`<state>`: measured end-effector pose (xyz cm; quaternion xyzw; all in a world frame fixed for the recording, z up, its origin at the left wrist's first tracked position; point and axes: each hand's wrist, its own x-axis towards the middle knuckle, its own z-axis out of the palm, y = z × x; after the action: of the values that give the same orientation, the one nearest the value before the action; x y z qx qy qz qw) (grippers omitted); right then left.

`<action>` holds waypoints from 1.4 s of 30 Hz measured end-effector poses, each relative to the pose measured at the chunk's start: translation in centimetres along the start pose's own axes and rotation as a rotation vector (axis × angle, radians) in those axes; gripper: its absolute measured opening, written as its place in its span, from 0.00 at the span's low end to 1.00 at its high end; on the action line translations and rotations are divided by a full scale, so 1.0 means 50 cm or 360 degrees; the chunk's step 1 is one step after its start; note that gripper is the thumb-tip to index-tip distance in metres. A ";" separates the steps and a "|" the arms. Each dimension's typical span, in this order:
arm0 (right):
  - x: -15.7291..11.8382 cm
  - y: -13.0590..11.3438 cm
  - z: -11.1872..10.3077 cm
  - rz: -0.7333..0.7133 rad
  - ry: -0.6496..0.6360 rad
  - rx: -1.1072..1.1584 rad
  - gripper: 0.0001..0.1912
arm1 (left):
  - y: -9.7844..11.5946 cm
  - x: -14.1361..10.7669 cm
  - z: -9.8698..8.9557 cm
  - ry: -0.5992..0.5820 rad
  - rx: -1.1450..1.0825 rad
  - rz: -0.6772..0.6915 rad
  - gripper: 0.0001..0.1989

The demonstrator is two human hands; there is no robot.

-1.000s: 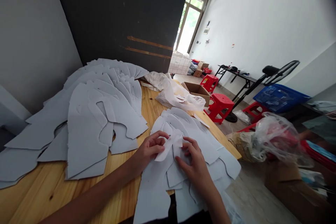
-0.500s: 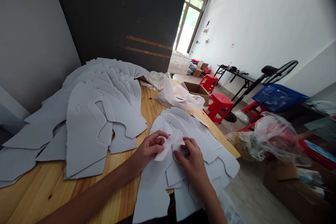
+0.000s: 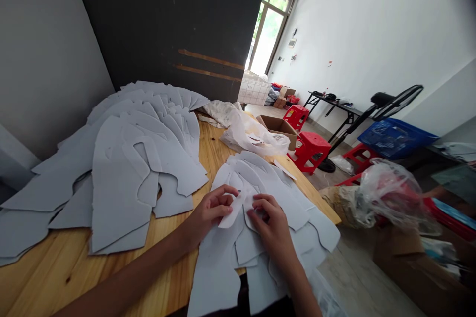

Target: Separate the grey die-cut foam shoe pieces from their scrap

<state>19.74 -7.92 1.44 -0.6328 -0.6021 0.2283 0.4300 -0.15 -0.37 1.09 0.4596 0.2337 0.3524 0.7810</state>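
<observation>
Between the thumb and fingers of my left hand [image 3: 215,208] is the end of a narrow white strip [image 3: 232,212], like paper or thin film. My right hand [image 3: 269,218] has its thumb and fingertips closed on the strip's other side, close to the left fingertips. Both hands are over a fanned pile of white curved cut pieces [image 3: 219,267], which look like stiff sheet or foam. A larger pile of similar white pieces [image 3: 122,193] overlaps on the table to the left.
The wooden table [image 3: 174,237] ends on the right along a slanting edge. A white plastic bag [image 3: 253,133] lies at the back. Beyond are a cardboard box [image 3: 277,129], red stools [image 3: 314,146], a standing fan [image 3: 383,101] and a blue crate [image 3: 396,136]. A dark panel [image 3: 167,20] rises behind.
My right hand has shifted slightly left, toward my left hand. The strip's raised middle, seen between the hands before, now sits lower. My left hand has barely moved.
</observation>
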 end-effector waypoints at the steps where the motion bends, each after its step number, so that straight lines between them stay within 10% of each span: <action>1: 0.000 0.000 -0.001 -0.0009 -0.0004 0.0025 0.06 | 0.000 0.000 -0.001 0.0001 0.0002 0.0002 0.17; 19: -0.015 -0.005 -0.028 0.0179 -0.0213 0.0450 0.09 | 0.008 -0.004 0.007 -0.0016 -0.0012 -0.0011 0.16; 42: -0.011 0.000 0.003 0.0084 -0.0057 0.0055 0.02 | 0.002 -0.001 0.003 -0.0035 0.0014 0.0010 0.16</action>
<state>19.54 -8.40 1.22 -0.6368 -0.5888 0.2611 0.4238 -0.11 -0.45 1.24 0.4677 0.2252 0.3487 0.7804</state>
